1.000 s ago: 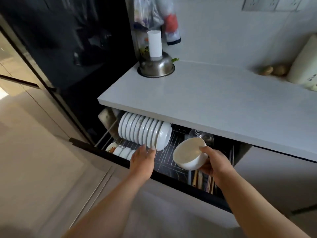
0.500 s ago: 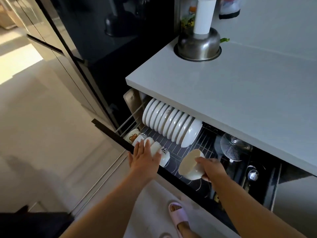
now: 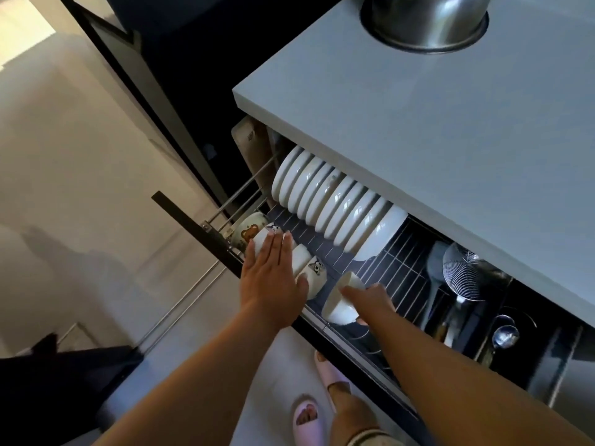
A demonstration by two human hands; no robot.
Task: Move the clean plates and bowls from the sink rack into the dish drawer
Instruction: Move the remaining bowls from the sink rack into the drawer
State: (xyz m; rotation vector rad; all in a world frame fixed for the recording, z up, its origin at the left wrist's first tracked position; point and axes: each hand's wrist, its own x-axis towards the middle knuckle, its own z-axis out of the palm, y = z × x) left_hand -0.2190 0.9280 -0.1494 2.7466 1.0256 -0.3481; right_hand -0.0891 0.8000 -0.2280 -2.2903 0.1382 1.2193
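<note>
Down below the grey counter (image 3: 434, 130) the dish drawer (image 3: 206, 233) stands pulled out, its wire rack carrying a row of white plates (image 3: 335, 201) on edge toward twelve o'clock. The left hand (image 3: 273, 278) lies flat, fingers spread wide and gripping nothing, on small bowls (image 3: 309, 268) stacked on their sides at the drawer's front edge, some printed with cartoon faces. Just at three o'clock from it, the right hand (image 3: 367, 300) clasps a plain white bowl (image 3: 339, 304), tipped on its side low over the rack. Ladles and a wire skimmer (image 3: 463, 272) rest farther toward three o'clock, and a steel pot (image 3: 425, 17) stands on the counter.
</note>
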